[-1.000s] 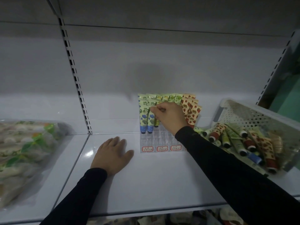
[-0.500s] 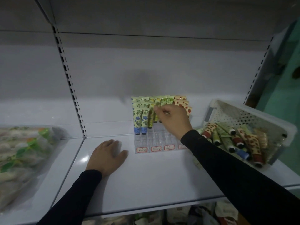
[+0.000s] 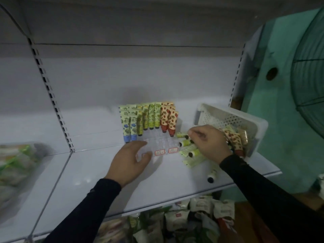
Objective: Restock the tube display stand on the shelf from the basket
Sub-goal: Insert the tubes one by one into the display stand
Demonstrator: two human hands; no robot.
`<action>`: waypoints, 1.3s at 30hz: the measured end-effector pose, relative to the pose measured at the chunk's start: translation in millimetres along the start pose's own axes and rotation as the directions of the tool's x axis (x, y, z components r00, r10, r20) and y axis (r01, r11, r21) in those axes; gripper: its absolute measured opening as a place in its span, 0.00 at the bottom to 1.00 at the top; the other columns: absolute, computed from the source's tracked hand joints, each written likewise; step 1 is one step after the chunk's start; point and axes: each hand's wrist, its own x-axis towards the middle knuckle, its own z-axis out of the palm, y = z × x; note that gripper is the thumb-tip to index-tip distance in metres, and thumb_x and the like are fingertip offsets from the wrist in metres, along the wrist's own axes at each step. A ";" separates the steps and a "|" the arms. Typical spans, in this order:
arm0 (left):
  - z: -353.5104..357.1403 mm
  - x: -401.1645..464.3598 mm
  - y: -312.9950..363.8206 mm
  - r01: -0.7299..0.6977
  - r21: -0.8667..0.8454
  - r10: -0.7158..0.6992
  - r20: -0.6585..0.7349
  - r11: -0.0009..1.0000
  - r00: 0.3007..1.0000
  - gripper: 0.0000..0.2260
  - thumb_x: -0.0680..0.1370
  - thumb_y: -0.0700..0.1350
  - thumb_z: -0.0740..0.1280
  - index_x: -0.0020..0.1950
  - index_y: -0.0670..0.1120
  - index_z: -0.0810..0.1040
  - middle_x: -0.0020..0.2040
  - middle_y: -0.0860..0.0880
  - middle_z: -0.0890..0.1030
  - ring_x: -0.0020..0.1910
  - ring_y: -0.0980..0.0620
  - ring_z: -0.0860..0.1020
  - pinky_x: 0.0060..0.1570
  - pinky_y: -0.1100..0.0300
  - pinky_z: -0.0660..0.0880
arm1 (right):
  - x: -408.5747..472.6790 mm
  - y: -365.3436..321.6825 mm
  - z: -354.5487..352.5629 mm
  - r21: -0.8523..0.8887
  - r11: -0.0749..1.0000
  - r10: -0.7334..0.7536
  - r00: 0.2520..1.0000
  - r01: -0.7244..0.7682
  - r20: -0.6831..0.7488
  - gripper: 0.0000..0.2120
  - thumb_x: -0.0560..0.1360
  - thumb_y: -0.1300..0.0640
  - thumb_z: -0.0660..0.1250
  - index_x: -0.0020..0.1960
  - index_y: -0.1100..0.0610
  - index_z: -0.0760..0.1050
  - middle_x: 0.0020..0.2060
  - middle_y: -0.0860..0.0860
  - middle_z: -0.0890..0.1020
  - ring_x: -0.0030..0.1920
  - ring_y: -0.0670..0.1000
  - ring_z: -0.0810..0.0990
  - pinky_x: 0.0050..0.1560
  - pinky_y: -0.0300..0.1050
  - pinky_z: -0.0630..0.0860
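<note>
- The clear tube display stand [image 3: 157, 142] is seen on the white shelf [image 3: 108, 174], close to the back panel; its rear rows are filled with upright tubes, its front rows are bare.
- In the stand, blue-capped tubes [image 3: 128, 128] are placed at the left, green-patterned tubes [image 3: 151, 117] in the middle and red strawberry-print tubes [image 3: 168, 120] at the right.
- Two red-bordered labels [image 3: 165, 151] are fixed on the stand's front edge.
- The left hand [image 3: 130, 161] is laid against the stand's front left corner, fingers spread and relaxed, nothing gripped.
- Just right of the stand, the white perforated basket [image 3: 233, 118] is tipped toward it, with tubes spilled out between the two.
- The right hand [image 3: 208, 142] is held over those loose tubes [image 3: 188, 149], fingers curled and thumb and forefinger pressed together; whether a tube is pinched cannot be told.
- One dark-capped tube [image 3: 211, 176] lies apart, nearer the shelf's front edge than the stand.
- Far left of the stand, a clear bag of packaged goods [image 3: 15, 163] is seen on the neighbouring shelf section.
- Below the stand's shelf, packets [image 3: 184, 218] are stacked.
</note>
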 end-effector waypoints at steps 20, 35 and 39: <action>126.5 24.2 103.2 -0.214 0.116 0.144 0.436 0.970 0.889 0.23 0.76 0.53 0.60 0.70 0.49 0.70 0.65 0.46 0.71 0.62 0.42 0.69 0.58 0.53 0.69 | -49.4 81.7 -32.2 -0.392 0.915 0.212 0.937 -0.090 0.279 0.12 0.76 0.62 0.63 0.57 0.62 0.79 0.53 0.60 0.81 0.56 0.58 0.76 0.52 0.45 0.70; 115.9 37.3 102.3 -0.235 0.183 0.100 0.546 0.955 0.832 0.27 0.79 0.55 0.63 0.74 0.45 0.63 0.63 0.41 0.73 0.60 0.41 0.74 0.53 0.54 0.71 | -44.9 68.4 -36.8 -0.214 0.939 0.332 0.872 -0.270 0.360 0.23 0.74 0.54 0.70 0.68 0.56 0.73 0.59 0.51 0.79 0.58 0.49 0.77 0.57 0.41 0.74; 97.2 46.6 100.9 -0.242 0.215 0.053 0.633 0.946 0.772 0.25 0.77 0.52 0.67 0.71 0.43 0.67 0.62 0.41 0.76 0.58 0.43 0.76 0.46 0.58 0.69 | -42.8 62.1 -36.4 -0.198 0.919 0.391 0.854 -0.341 0.343 0.24 0.74 0.55 0.70 0.69 0.56 0.72 0.61 0.53 0.78 0.56 0.50 0.77 0.52 0.38 0.73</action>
